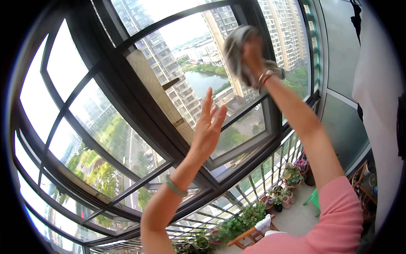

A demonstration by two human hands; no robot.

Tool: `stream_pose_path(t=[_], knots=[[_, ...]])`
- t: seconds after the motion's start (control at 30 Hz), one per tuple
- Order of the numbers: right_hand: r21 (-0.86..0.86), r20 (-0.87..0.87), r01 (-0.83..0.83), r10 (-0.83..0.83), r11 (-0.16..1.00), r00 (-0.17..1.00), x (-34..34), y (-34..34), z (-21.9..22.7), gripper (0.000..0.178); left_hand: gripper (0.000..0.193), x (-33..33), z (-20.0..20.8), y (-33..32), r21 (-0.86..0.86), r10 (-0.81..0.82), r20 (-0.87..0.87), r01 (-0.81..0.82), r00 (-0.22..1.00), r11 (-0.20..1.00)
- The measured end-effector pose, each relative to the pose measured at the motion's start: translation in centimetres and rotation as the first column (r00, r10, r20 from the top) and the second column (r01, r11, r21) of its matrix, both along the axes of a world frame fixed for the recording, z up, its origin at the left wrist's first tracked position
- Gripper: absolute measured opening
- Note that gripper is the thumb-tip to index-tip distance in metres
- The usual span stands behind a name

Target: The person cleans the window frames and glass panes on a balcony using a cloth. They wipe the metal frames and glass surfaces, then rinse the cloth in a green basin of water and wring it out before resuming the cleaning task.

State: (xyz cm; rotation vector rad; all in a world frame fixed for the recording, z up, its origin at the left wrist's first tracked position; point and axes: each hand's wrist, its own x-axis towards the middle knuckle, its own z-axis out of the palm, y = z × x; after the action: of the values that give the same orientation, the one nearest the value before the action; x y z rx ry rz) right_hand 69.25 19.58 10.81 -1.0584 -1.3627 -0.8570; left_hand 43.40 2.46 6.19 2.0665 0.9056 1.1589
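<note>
A grey cloth [234, 53], smeared by motion, is bunched under my right hand [253, 53], which grips it high up at the window [247, 110]. Part of the cloth hangs down by my right wrist, where a bracelet and a red band show. My left hand [207, 133] is raised in front of the same dark-framed window, its fingers stretched out and holding nothing. Whether its palm touches the glass I cannot tell. A pale green bangle [175, 186] circles my left wrist. Near that hand a dark window handle [171, 83] sticks out from the frame.
A metal railing [253, 182] runs below the windows. Potted plants [253, 215] line its foot, with pink-purple flowers [301, 165] farther right. A wooden chair [249, 233] with a white cloth and a green stool [313, 202] stand below me. White fabric [374, 84] hangs at the right.
</note>
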Motion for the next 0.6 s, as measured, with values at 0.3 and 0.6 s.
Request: stream_pose_path(t=[0.3, 0.6], knots=[[-0.402, -0.382, -0.668, 0.549, 0.626, 0.744, -8.2, -12.8, -7.3, 0.034, 0.068, 1.3, -9.7, -0.3, -0.107, 0.112, 0.389, -0.075, 0.915, 0.991], [-0.377, -0.295, -0.783, 0.737, 0.495, 0.608, -6.8, -13.3, -5.0, 0.038, 0.055, 3.8, -12.1, 3.3, -0.392, 0.048, 0.891, 0.710, 0.452, 0.585]])
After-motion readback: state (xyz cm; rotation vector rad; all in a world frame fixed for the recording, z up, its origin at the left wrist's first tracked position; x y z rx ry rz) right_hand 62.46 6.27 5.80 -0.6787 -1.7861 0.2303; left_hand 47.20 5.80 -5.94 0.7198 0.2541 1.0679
